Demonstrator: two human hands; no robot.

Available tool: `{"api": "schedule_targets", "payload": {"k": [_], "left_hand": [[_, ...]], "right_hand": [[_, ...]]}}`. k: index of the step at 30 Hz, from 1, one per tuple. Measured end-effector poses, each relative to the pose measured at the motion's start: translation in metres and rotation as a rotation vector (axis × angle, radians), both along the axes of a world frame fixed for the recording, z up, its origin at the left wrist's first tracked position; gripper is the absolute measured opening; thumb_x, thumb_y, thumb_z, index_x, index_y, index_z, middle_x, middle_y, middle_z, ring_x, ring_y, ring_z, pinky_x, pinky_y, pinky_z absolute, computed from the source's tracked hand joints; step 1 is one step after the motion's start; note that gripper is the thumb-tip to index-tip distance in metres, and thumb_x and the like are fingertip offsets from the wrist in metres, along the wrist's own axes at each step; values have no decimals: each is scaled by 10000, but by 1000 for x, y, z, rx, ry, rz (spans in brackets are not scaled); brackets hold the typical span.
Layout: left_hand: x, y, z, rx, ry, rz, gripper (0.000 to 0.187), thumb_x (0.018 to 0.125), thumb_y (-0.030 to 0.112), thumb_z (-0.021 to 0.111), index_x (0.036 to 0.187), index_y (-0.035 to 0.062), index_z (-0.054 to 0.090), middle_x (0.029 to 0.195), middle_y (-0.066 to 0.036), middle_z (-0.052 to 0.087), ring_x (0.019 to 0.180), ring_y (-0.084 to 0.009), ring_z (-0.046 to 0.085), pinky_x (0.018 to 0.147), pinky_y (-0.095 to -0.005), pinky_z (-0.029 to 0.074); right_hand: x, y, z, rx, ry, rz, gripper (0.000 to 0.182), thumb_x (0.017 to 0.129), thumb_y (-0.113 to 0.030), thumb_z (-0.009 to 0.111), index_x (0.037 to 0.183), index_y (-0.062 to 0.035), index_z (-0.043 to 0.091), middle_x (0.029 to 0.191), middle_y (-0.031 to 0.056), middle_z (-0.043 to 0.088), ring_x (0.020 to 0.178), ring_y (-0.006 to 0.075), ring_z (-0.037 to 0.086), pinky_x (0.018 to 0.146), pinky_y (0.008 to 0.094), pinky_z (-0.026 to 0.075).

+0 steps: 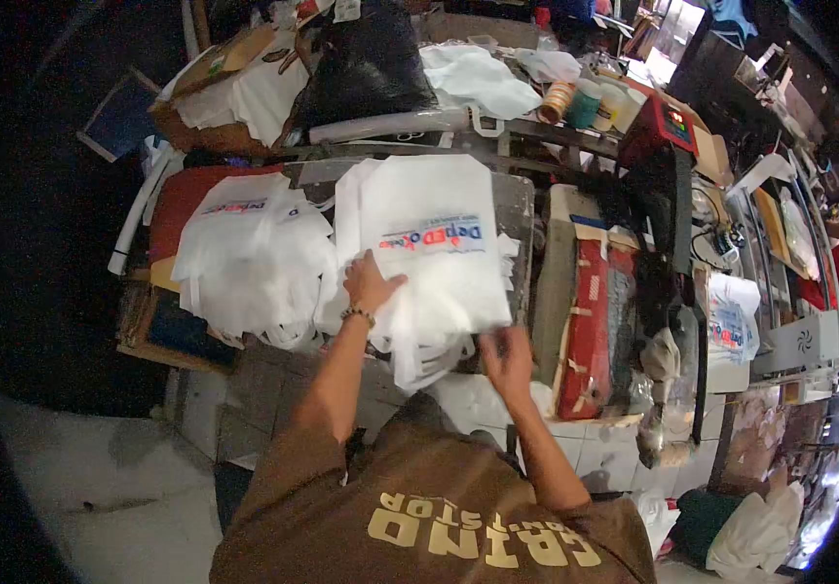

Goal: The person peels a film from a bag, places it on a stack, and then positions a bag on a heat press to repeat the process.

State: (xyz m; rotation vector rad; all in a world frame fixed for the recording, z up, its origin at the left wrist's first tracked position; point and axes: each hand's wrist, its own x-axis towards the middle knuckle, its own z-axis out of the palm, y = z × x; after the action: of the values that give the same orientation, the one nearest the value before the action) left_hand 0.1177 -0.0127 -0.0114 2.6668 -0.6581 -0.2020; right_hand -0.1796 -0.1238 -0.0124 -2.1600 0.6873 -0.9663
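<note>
White printed bags (429, 195) with red and blue lettering lie in a stack on the dark work surface (522, 209) in front of me. My left hand (371, 284) rests on the left part of this stack, thumb and fingers apart. At the stack's lower right corner is my right hand (507, 358), blurred, its fingers too smeared to read. Loose white handles hang over the near edge between my hands. Left of it, a second pile of white bags (259, 258) lies fanned out, also with handles towards me.
A black plastic bag (366, 68) and white cloth-like pieces (478, 83) are behind. Jars (585, 105) stand at the back right. A red taped board (590, 321) lies to the right, near a red device with a lit display (671, 127).
</note>
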Motion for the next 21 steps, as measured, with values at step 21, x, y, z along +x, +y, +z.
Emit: {"api": "schedule_targets", "payload": {"k": [21], "left_hand": [[-141, -44, 145, -492, 101, -579, 429, 913, 111, 592, 1294, 6, 425, 839, -214, 633, 723, -393, 678, 602, -490, 549]], "right_hand": [[74, -107, 5, 1386, 28, 85, 740, 926, -606, 574, 1392, -36, 503, 1328, 156, 597, 1179, 301, 596, 1025, 448, 464]]}}
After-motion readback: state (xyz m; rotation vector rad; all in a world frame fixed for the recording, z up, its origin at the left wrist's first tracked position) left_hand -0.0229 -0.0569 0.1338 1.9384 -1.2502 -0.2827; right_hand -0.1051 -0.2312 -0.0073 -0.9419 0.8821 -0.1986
